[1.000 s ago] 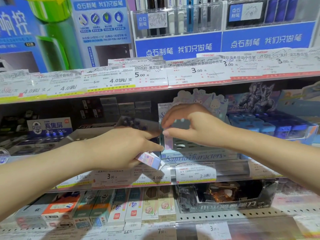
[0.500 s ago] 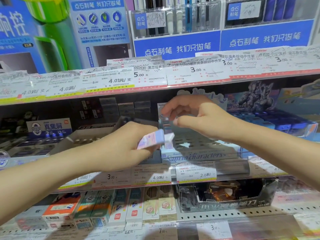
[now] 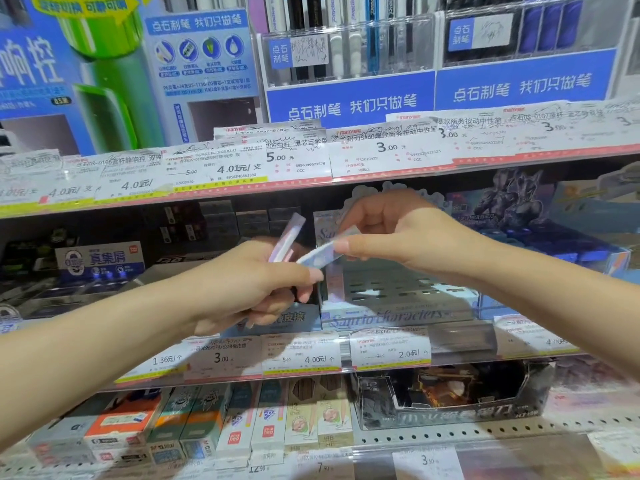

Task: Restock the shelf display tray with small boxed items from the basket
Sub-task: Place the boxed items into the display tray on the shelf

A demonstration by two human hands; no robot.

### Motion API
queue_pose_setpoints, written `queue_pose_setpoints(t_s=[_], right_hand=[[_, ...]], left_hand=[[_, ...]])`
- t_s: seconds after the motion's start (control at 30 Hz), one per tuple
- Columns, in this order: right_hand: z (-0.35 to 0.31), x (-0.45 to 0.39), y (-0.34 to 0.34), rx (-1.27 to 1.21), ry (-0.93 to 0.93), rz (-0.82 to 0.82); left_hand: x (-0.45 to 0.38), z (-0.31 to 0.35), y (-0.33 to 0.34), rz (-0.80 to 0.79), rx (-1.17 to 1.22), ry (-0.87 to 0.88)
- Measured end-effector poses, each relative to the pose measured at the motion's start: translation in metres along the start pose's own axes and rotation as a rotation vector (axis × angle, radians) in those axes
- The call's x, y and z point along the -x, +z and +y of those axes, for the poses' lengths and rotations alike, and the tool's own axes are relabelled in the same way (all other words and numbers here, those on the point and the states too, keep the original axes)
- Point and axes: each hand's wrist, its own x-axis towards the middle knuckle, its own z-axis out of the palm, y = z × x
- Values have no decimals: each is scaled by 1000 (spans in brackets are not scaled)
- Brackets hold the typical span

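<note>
Both hands are up at the middle shelf, in front of the tray [image 3: 398,292], a slotted grey insert with a printed front lip. My left hand [image 3: 242,285] is closed around a small supply of pale boxes; one box [image 3: 289,237] stands up out of the fist, tilted toward the right, and I judge it is held that way so the other hand can draw from the top without the rest slipping. How many more sit in the palm I cannot tell, since the fingers cover them. My right hand [image 3: 391,237] pinches a second box [image 3: 320,254] between thumb and forefinger, by its right end, long axis nearly level. The free end of that box lies just beside the left thumb, so the two hands are close, and I cannot tell whether the left still touches it. I read this as a hand-off: left as magazine, right as placer. The tray sits directly below and behind the pinched box, and most of its slots show dark and unfilled; a few pale patches may be stock already set, but blur leaves that uncertain. End grip suits dropping the box into a slot with fingers clear of the walls. The basket is not in view. Restocking looks far from complete.
</note>
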Motion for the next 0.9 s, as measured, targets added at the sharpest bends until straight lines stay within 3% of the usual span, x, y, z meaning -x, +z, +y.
queue_pose_setpoints(t_s=[0.2,0.47,0.6,0.7,0.9], right_hand=[[6,4,-6,91,90,-98],[-6,2,0,269,-9,-247],[2,-3,-14,388,-41,-95],[12,-10,-15,340,17,41],[28,-20,-6,405,34,177]], left_hand=[[2,-1,-2,104,52,109],[-6,2,-1,123,-178,101],[-6,-1,-6,266,-532,245],[0,5,-6,252,-773,376],[-12,-3,-7,151,-1139,259]])
